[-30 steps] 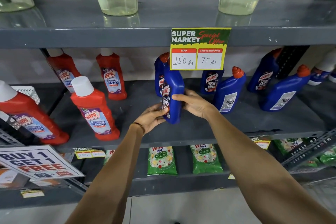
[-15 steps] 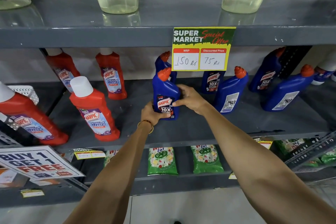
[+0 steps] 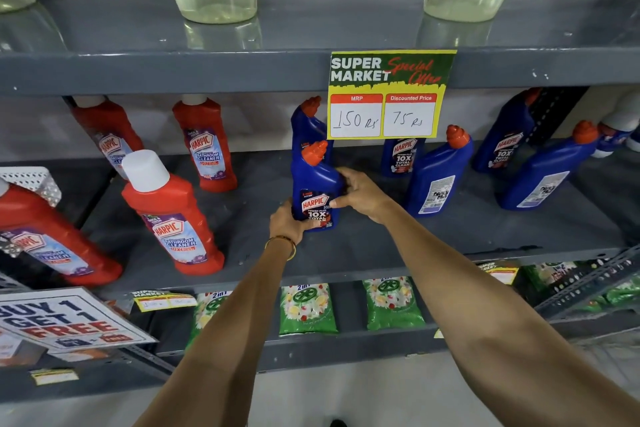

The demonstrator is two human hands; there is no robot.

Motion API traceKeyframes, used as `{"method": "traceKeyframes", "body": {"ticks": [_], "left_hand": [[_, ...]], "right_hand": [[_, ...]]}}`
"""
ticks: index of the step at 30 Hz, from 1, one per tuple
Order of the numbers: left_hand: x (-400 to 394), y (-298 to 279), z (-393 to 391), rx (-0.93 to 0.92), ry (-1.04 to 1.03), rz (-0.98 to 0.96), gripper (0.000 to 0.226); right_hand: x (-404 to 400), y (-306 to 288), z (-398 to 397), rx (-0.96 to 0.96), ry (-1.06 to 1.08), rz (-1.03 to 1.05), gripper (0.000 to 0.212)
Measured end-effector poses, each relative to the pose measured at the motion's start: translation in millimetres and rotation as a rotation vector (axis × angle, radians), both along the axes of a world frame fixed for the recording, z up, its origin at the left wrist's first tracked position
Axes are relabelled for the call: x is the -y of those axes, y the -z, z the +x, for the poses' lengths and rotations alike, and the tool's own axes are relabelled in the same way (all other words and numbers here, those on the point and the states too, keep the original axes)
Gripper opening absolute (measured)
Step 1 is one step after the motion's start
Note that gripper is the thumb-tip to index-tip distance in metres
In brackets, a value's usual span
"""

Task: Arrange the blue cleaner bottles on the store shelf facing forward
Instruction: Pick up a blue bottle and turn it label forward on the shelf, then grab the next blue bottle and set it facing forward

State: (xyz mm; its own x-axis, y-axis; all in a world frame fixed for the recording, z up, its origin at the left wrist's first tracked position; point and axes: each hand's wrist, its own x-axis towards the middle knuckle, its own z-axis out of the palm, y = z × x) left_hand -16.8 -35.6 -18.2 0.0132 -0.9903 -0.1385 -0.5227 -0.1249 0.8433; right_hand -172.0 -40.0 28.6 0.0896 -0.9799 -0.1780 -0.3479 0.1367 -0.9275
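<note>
**Turned bottle held upright; the next back-facing one lay to the right**

The grey metal store shelf [image 3: 346, 253] was seen carrying red bottles toward its left end and blue ones from its middle to its right end, with a yellow and green price card [image 3: 390, 94] hung from the front edge of the shelf above. Near the middle of the shelf, a little back from the front edge, a blue plastic cleaner bottle with an orange cap [image 3: 313, 184] was held upright, its long axis vertical and its printed front label turned toward the aisle. It was clasped from both sides: the left hand [image 3: 289, 224] was wrapped round its base at the lower left, and the right hand [image 3: 360, 196] was closed on its right flank, the fingers [image 3: 337, 203] lying across the label edge. A second blue bottle [image 3: 308, 121] stood directly behind it, nearer the back wall.

The held bottle was judged to be already faced forward, so only its release remained. To the right of the right hand, a blue bottle with its white back label showing [image 3: 438, 180] stood just beside it, tilted, and another of the same kind [image 3: 543, 180] leaned further toward the right end. The right hand was the nearer of the two to both. The coming move was therefore judged to run rightward along the shelf, followed by a turn of the nearer bottle about its own upright axis.
</note>
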Motion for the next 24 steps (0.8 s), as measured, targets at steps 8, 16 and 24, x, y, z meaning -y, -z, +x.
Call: {"method": "traceKeyframes", "body": {"ticks": [8,16,24], "left_hand": [[-10,6,6,-0.008,-0.072,0.039,0.046],[-46,12,-16,-0.134,-0.182,0.049,0.047],[-58,9,-73,-0.127,-0.029,0.022,0.048]], "right_hand": [[-12,17,-8,0.046,0.196,0.02,0.074],[-52,30,-29,-0.014,0.482,-0.013,0.067],[-92,31,-81,-0.087,0.638,-0.061,0.059]]}}
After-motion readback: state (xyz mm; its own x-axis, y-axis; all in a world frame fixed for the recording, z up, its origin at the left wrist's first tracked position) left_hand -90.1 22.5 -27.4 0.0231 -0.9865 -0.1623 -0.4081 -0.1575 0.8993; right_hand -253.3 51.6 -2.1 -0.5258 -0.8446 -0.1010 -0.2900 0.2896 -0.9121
